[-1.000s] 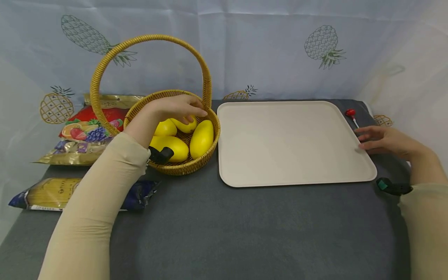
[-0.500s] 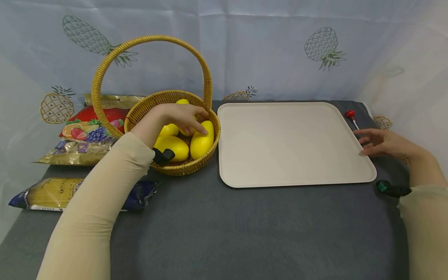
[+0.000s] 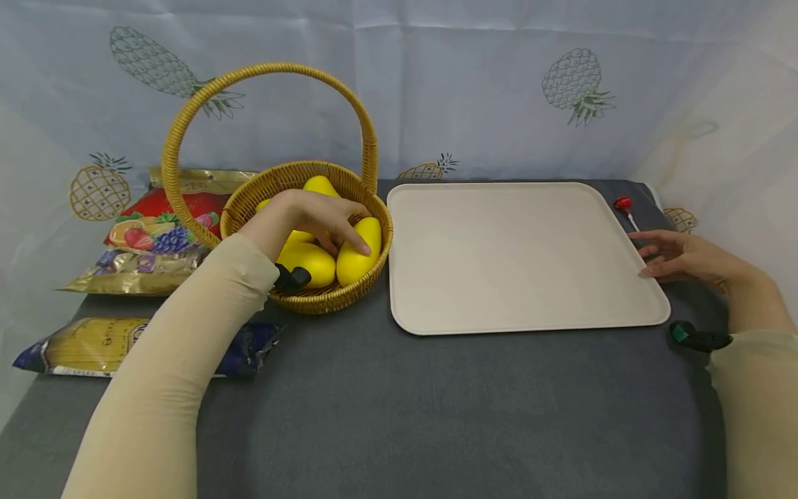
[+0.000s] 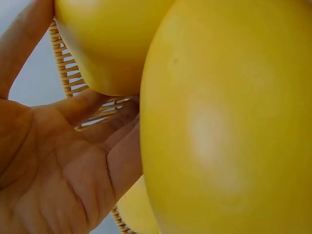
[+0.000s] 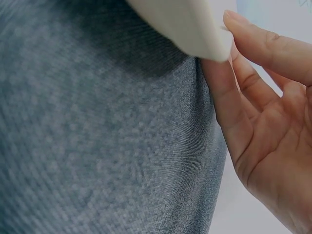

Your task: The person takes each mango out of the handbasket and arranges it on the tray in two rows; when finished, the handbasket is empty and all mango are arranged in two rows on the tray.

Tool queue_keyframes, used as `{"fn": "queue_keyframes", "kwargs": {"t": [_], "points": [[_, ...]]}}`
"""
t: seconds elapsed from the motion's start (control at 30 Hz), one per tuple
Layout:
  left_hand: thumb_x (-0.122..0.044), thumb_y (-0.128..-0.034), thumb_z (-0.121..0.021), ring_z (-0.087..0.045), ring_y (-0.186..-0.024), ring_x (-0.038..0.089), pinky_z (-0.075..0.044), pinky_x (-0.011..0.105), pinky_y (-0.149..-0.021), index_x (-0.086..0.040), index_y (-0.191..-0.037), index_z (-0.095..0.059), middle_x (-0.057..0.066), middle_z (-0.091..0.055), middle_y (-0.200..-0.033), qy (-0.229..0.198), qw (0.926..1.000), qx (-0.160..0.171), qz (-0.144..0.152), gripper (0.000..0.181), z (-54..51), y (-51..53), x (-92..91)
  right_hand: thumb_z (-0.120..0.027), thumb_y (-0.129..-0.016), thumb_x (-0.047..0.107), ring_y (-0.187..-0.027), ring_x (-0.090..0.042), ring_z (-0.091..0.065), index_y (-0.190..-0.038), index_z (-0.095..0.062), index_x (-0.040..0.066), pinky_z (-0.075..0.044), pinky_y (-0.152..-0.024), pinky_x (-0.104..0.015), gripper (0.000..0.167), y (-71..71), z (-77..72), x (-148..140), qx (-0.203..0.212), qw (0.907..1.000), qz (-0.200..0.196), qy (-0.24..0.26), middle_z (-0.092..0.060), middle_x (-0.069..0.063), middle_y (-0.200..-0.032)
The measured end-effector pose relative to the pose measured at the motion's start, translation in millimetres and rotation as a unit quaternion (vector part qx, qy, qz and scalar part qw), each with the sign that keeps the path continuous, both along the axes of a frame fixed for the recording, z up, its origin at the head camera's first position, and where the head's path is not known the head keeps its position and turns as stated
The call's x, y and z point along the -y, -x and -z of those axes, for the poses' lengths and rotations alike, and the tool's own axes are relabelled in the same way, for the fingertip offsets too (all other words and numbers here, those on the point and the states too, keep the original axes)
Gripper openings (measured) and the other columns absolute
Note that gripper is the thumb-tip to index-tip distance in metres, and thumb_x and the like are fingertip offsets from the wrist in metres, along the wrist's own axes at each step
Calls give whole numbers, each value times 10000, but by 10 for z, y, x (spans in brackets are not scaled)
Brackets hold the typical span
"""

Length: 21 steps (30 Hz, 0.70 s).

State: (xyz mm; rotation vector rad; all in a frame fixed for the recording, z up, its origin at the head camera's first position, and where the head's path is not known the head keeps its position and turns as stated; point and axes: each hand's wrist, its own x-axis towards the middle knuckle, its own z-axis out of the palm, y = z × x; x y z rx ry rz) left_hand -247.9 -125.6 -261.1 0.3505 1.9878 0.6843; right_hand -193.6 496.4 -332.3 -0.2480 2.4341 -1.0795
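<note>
One wrist view alone shows the right hand's (image 5: 270, 127) fingers (image 5: 225, 95) beneath the tray (image 5: 187, 24).

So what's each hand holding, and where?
Right hand: tray, right edge, thumb above, fingers below. Left hand: fingers curl over the upper part of the rightmost mango in the basket; firm grip unclear.

One golden wicker basket (image 3: 330, 301) holds at least four yellow oval fruits (image 3: 357, 267); right of it, one beige rectangular tray (image 3: 524, 256), one red lollipop (image 3: 623, 203); left, two printed plastic packets (image 3: 149, 232).
</note>
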Motion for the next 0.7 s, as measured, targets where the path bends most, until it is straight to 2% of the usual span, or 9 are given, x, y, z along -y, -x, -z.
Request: {"fn": "queue_keyframes", "kwargs": {"t": [0.2,0.37,0.53,0.7], "points": [[-323,-932,-676,-406,-1422,377,-426,482,-1146,-149,-1589,-8,150,-171,-1620,-73,9998,169,-117,953,11,7,1,-568,-959,-12,-896,-17,-668,-1437,-374,441,-573,-750,-190,686,-4,3,-17,4,10000,-92,36,-608,186,-1025],[-298,-932,-676,-420,-1413,383,-428,482,-1143,-158,-1580,-31,156,-220,-1588,-133,9996,197,-151,925,11,1,0,-550,-972,-2,-897,-9,-663,-1435,-368,470,-575,-741,-203,685,-9,3,-29,85,9999,-101,26,-604,205,-1033],[-255,-918,-694,-470,-1368,377,-458,466,-1114,-160,-1543,-108,165,-274,-1523,-218,9995,121,-184,862,15,-11,1,-543,-984,23,-897,-8,-656,-1427,-351,494,-571,-739,-210,674,-11,4,-31,157,9998,-24,-86,-590,227,-1044],[-234,-912,-700,-470,-1356,364,-477,460,-1092,-166,-1527,-119,166,-258,-1512,-269,9995,4,-160,848,5,-16,10,-545,-986,31,-894,-8,-659,-1415,-353,505,-577,-740,-218,668,-4,-2,-29,191,9998,40,-102,-589,228,-1042]]}}
